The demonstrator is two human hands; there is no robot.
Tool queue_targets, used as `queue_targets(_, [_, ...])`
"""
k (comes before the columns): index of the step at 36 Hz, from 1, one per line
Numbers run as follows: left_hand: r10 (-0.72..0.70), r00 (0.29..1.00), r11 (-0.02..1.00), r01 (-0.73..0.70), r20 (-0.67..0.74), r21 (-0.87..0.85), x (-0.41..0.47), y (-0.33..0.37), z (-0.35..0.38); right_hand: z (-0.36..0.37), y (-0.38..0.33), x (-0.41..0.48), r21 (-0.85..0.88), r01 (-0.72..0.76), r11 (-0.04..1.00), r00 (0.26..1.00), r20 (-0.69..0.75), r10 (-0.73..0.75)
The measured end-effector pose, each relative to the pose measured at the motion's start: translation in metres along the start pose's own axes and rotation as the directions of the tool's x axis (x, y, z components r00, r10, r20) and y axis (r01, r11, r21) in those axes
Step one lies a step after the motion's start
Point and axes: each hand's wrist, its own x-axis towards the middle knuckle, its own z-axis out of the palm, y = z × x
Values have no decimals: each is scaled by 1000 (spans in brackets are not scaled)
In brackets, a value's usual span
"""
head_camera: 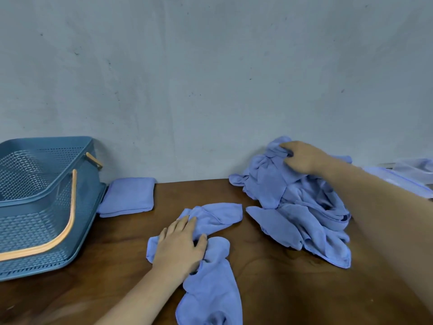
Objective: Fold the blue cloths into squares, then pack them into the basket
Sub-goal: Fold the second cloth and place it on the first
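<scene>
Head view: crumpled blue cloth [210,277] lies at lower centre on the brown worktop [281,296]. Left hand [179,247] rests flat on its upper part, fingers straight and relaxed, not gripping. Heap of unfolded blue cloths [297,207] at centre right, near the crumpled one but apart. Right hand [302,157] clutches fabric at the heap's top, fingers curled in. One folded cloth [128,195] left of centre, touching the basket [30,227]. Basket is blue, at the left edge, its orange handle [58,238] lowered. Grey wall [210,78] behind.
</scene>
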Motion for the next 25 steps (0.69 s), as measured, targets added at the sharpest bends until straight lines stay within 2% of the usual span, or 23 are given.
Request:
queue_targets(1, [3, 1000, 1000, -3, 6, 3, -1, 2, 0, 7, 0, -2, -18, 15, 1000, 999, -35, -16])
queue_targets(4, [14, 999, 1000, -15, 50, 15, -6, 11, -4, 22, -4, -10, -86, 29, 996, 940, -336, -57])
queue_targets(6, [26, 996, 1000, -27, 82, 16, -10, 17, -11, 31, -25, -20, -63, 142, 988, 876, -456, -155])
queue_targets(7, [34, 995, 999, -34, 93, -4, -11, 18, -16, 36, -40, -28, -28, 215, 976, 858, -471, -202])
queue_targets(9, [44, 996, 993, -36, 77, -109, -10, 16, -29, 53, -73, -45, 80, 331, 940, 877, -394, -275])
queue_targets(12, [0, 999, 975, -9, -43, -221, 3, -5, -41, 85, -107, -74, 221, 384, 896, 912, -243, -331])
queue_targets(14, [-59, 997, 980, 48, -54, -196, 12, -23, -44, 105, -120, -92, 263, 370, 891, 926, -21, -378])
queue_targets(16, [-106, 994, 982, 104, -2, -159, 18, -36, -42, 122, -124, -98, 196, 376, 906, 896, 171, -409])
queue_targets(18, [-119, 992, 981, 122, 30, -149, 20, -40, -38, 133, -122, -97, 158, 388, 908, 894, 176, -413])
queue_targets(22, [-80, 996, 975, 88, 48, -202, 22, -37, -33, 147, -121, -87, 238, 399, 886, 914, -28, -404])
queue_targets(25, [-73, 995, 956, 90, 72, -278, 23, -37, -32, 143, -121, -82, 458, 302, 836, 947, -46, -317])
